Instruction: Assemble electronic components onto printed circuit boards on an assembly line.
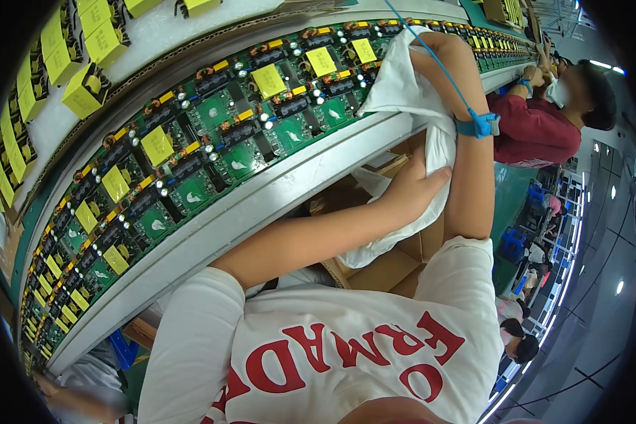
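A soft white sheet (396, 81), cloth or thin bag I cannot tell, stretches between my hands over the front rail. My left hand (411, 187) is closed round its lower part, thumb on top. My right hand (442, 53) bends into its upper part above the boards, with most of its fingers hidden by the folds. Round my right wrist is a blue strap (479, 125) with a blue cord (438, 62) running up from it. Beside the sheet, green circuit boards (287, 132) lie in rows, carrying yellow transformers (268, 81), black capacitors and copper coils.
A grey metal rail (261, 191) borders the boards on my side. Beneath it stands an open cardboard box (389, 268). Foam trays of yellow transformers (85, 92) lie at upper left. A co-worker in a dark red shirt (537, 131) works along the line at right.
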The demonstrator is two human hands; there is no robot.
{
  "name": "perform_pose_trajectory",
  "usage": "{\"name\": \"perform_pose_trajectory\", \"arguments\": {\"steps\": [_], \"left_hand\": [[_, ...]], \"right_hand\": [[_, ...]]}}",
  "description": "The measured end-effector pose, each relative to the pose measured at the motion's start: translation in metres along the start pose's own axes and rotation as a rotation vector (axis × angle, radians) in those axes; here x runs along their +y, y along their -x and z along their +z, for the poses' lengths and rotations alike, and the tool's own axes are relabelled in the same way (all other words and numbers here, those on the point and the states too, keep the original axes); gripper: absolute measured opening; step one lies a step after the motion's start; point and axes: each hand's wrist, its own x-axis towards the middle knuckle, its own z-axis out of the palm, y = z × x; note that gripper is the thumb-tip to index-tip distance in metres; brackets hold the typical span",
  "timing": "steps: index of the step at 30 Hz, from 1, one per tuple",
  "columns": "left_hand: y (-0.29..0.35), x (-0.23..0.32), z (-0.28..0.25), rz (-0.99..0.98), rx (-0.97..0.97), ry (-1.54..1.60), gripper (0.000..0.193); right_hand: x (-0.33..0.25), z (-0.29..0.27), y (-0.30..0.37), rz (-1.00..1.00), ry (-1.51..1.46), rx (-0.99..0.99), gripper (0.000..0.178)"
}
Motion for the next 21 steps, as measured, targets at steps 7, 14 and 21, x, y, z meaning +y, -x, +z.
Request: {"name": "perform_pose_trajectory", "arguments": {"steps": [7, 14, 21], "left_hand": [[-0.007, 0.009, -0.006, -0.186, 0.049, -0.184, 0.052], [-0.014, -0.059, -0.01, 0.019, 0.062, 0.127, 0.059], [-0.014, -0.05, -0.029, -0.053, -0.099, 0.206, 0.068]], "right_hand": [[-0.001, 0.005, -0.009, -0.129, 0.27, 0.045, 0.024], [0.009, 0.025, -0.003, -0.158, 0.211, 0.162, 0.018], [0.011, 0.029, -0.001, -0.075, 0.111, 0.159, 0.022]]}}
